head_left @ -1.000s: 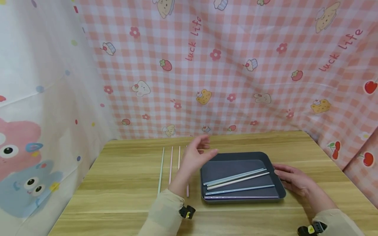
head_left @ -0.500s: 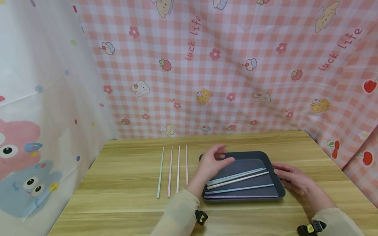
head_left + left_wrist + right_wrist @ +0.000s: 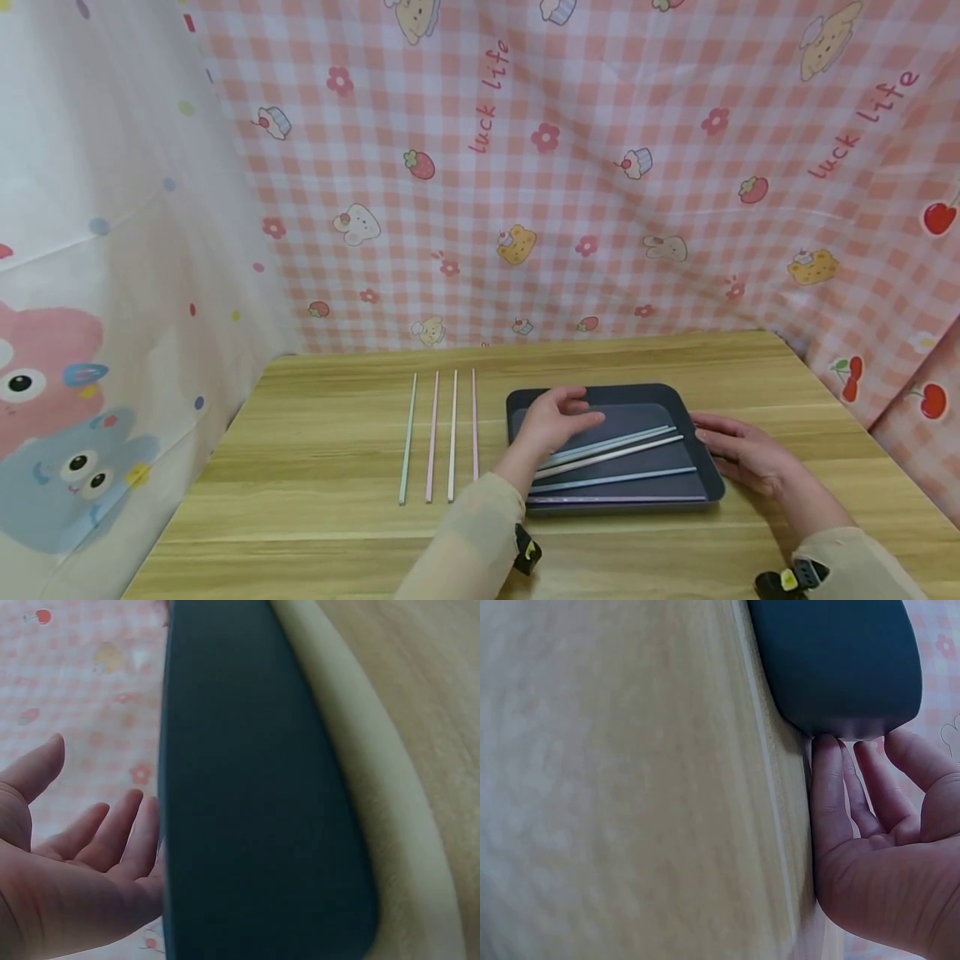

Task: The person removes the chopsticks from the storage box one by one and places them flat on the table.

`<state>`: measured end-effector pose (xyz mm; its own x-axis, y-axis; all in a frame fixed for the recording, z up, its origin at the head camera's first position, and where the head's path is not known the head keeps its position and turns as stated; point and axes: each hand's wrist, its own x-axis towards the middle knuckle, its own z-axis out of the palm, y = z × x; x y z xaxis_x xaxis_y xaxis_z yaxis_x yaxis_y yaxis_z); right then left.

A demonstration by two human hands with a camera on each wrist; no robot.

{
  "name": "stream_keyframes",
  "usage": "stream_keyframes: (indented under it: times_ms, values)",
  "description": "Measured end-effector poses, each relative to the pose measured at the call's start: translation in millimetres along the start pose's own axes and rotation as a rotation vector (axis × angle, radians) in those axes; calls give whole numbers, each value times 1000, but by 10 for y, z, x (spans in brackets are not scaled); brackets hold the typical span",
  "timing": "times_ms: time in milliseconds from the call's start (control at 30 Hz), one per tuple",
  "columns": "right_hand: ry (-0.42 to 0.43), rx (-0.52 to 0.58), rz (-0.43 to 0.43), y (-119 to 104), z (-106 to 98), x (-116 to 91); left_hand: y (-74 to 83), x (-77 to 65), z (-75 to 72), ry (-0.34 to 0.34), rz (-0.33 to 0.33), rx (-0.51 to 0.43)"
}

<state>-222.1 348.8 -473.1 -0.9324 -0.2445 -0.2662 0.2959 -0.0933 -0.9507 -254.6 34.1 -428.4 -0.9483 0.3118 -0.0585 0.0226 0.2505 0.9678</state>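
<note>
My left hand [image 3: 551,425] hovers over the left part of a dark grey tray [image 3: 630,395], its fingers loosely bent and nothing visible between them. In the left wrist view the tray's side [image 3: 255,795] hides some of that hand. Inside the tray lie several chopsticks: pale blue ones, a white one [image 3: 637,452], a blue one [image 3: 622,480] and a purple one [image 3: 622,500] along the near wall. Fingertips and thumb of my right hand [image 3: 750,458] touch the tray's right end; the right wrist view shows them against its outer wall [image 3: 847,675].
Left of the tray, several chopsticks lie side by side on the wooden table [image 3: 315,483]: a mint green one [image 3: 408,442], a pink one [image 3: 432,442], a white one [image 3: 453,433] and another pink one [image 3: 474,425]. A checked cloth [image 3: 450,208] hangs behind the table.
My left hand has moved right and a little nearer, from beside the table chopsticks to over the tray's left part. The right hand has stayed at the tray's right end.
</note>
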Motion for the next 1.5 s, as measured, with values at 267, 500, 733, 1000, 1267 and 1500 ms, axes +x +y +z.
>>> stream_keyframes:
  times_ms: [267, 500, 733, 1000, 1267, 1500]
  values:
    - [-40, 35, -21, 3, -2, 3, -139, 58, 44, 7, -82, 28]
    - [-21, 24, -9, -9, 0, -1, -209, 49, 45, 16, -120, 96]
    - [-28, 30, -5, 4, -9, -1, -227, 41, 70, 8, -131, 156]
    - [-31, 41, -1, 9, -4, -11, -233, 23, 116, 25, -106, 232]
    - [-35, 43, -9, 14, -2, -10, -234, 25, 105, 36, -99, 238]
    - [-23, 36, 2, -6, -3, 3, -235, 40, 89, 45, -112, 255]
